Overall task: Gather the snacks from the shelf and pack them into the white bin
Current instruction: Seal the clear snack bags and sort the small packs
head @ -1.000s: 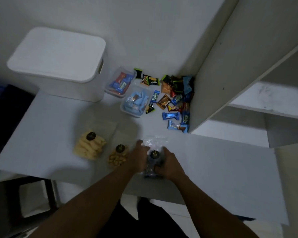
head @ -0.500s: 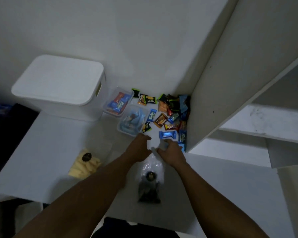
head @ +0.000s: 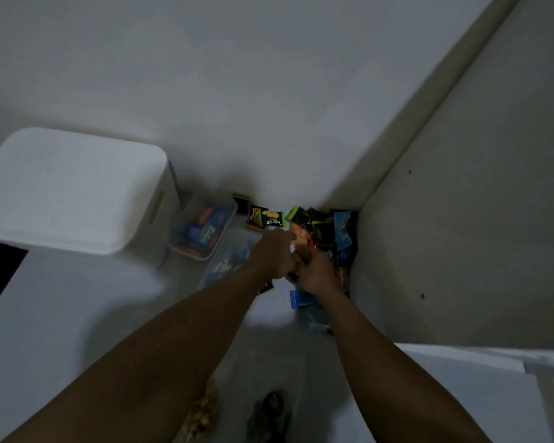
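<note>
The white bin (head: 77, 187) stands at the left with its lid on. Loose snack packets (head: 330, 231) lie heaped in the corner between the wall and the shelf side panel. Both of my hands are in that heap, close together. My left hand (head: 274, 254) lies knuckles-up over the packets, and its fingertips are hidden. My right hand (head: 317, 273) curls its fingers round a small dark packet (head: 293, 274) between the two hands. A black-and-yellow packet (head: 266, 217) lies just beyond my left hand. A blue packet (head: 301, 298) lies under my right wrist.
Two clear tubs of packets sit between the bin and the heap, one with red and blue packets (head: 205, 231), one with blue packets (head: 226, 262). A bag of nuts (head: 202, 414) and a dark bag (head: 269, 414) lie near the front edge. The shelf panel (head: 461, 219) walls off the right.
Both hands left the dark bag at the front and moved forward into the heap of packets in the corner. The view shifted forward with them.
</note>
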`<state>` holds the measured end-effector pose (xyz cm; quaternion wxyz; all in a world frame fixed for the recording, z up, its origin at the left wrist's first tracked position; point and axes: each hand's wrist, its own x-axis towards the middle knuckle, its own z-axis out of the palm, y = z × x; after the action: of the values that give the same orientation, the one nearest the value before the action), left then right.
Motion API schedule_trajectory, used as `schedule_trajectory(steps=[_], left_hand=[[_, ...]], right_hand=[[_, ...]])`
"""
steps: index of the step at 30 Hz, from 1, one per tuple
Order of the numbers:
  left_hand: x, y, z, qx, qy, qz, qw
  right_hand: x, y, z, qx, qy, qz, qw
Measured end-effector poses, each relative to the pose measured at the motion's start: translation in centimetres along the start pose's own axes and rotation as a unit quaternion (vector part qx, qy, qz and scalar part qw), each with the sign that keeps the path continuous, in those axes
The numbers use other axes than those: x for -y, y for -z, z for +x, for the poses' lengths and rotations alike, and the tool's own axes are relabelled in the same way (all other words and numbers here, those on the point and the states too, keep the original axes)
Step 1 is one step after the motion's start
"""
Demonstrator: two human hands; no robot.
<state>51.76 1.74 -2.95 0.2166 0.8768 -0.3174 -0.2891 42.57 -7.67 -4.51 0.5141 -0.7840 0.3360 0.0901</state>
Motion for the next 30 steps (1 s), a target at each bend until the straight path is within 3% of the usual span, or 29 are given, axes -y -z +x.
schedule_trajectory(steps=[4,7,12,17,22,25,30], left_hand=[[1.8,-0.9,4.6,0.088,-0.018,0.104,0.991],[1.9,-0.7,5.6,0.069,-0.076,0.173,0.979],[1.6,-1.1,6.6,0.053,-0.108,0.281,0.952],[1.2,-1.2,7.2,0.061,-0.091,0.282,0.953],[2.5,-0.9,7.8,0.046,-0.113,0.218,0.968],[3.6,-1.7,8.0,0.021,-0.115,0.157,0.981],[3.2,-1.5,7.2,0.001,-0.093,0.119,0.989]], right_hand=[[-0.8,-0.7,2.9,0.024,-0.001,-0.097,0.995],[-2.5,-2.0,4.6,0.006,-0.046,-0.167,0.985],[-6.8,-4.3,7.3,-0.114,-0.109,-0.101,0.982],[-0.9,-4.1,4.1,-0.16,-0.158,-0.056,0.973],[-0.4,-3.3,4.9,-0.235,-0.104,0.151,0.955],[-0.1,-2.8,5.3,-0.244,-0.133,0.303,0.912],[-1.2,-3.1,6.8,-0.269,-0.135,0.445,0.843]])
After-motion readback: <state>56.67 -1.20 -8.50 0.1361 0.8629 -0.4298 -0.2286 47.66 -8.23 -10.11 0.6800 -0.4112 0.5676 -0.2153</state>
